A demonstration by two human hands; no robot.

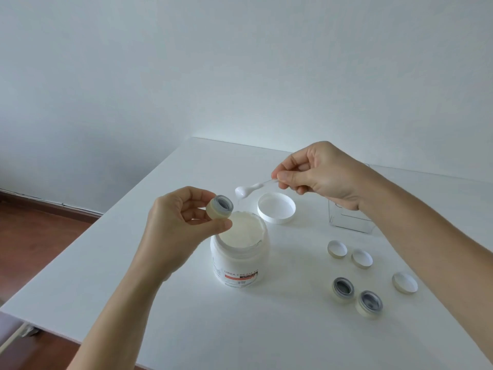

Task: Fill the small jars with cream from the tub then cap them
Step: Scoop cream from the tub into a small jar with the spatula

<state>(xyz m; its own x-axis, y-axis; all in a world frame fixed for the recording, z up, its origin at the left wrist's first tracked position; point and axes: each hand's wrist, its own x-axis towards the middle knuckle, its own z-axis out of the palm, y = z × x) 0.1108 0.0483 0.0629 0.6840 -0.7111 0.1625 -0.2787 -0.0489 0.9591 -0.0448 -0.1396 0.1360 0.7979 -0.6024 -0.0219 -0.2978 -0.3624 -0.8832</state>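
Head view. My left hand (184, 222) has its grip pinched round a small jar (220, 206), tilted so its mouth points right, above the open cream tub (240, 260). My right hand (317, 174) grips a spatula (253, 187), long axis level, its cream-laden tip towards the jar. On the white table (186, 316) lie the tub lid (276, 207), two open jars (343, 287) (370, 303), three caps (337, 248) (362, 258) (404, 282) and a clear box (349, 222).

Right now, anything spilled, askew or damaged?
No spill visible. One oddity: the tub has a ragged torn foil edge round its rim. A string of cream hangs off the loaded spatula above the tub, so a drip is possible.
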